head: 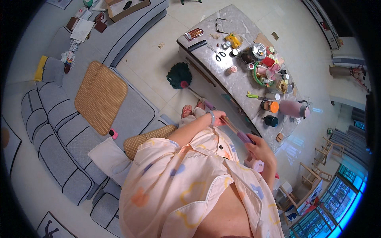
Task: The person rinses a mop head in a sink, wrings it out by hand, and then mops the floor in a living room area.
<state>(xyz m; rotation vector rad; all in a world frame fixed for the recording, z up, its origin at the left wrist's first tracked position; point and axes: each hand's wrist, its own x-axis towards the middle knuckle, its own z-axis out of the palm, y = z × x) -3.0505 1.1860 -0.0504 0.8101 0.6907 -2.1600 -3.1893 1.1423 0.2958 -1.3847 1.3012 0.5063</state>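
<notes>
A mop with a dark green, shaggy head rests on the tiled floor between the sofa and the coffee table. Its pole slants from a red joint up towards my body, with purple sleeves along it. My left hand, a band on its wrist, grips the pole around the middle. Higher up, my right hand is closed around a purple grip. Just below that hand shows a pale pink plastic piece; whether it belongs to the mop I cannot tell. My feet, in red sandals, stand near the table's base.
The marble-topped coffee table holds scissors, jars, a green basket and a pink thermos jug. Left is a grey sofa with a woven mat. Scraps lie on the floor. Wooden chairs stand right.
</notes>
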